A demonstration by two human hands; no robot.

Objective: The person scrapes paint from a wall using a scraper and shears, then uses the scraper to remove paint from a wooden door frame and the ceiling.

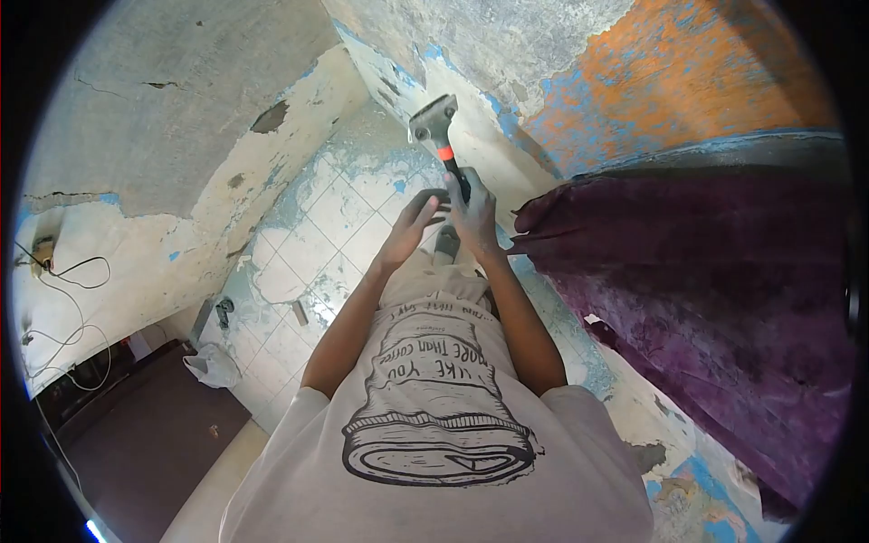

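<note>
My right hand (476, 217) is wrapped around the black handle of a paint scraper (436, 118). The scraper has a wide grey metal head with screws and a red band below it, and its head points up and away from me beside the wall. My left hand (417, 224) is just left of the right one, its fingers loosely bent and apart, fingertips close to the handle's lower end. Part of the handle is hidden inside my right hand. Peeling wall (534, 100) with grey, orange and blue patches rises ahead and to the right.
Dusty floor tiles (335, 213) lie below, with a small block (300, 313) and a white plastic bag (213, 365) on the left. Purple cloth (706, 299) hangs at the right. Loose cables (68, 308) run down the left wall, near a dark brown surface (145, 443).
</note>
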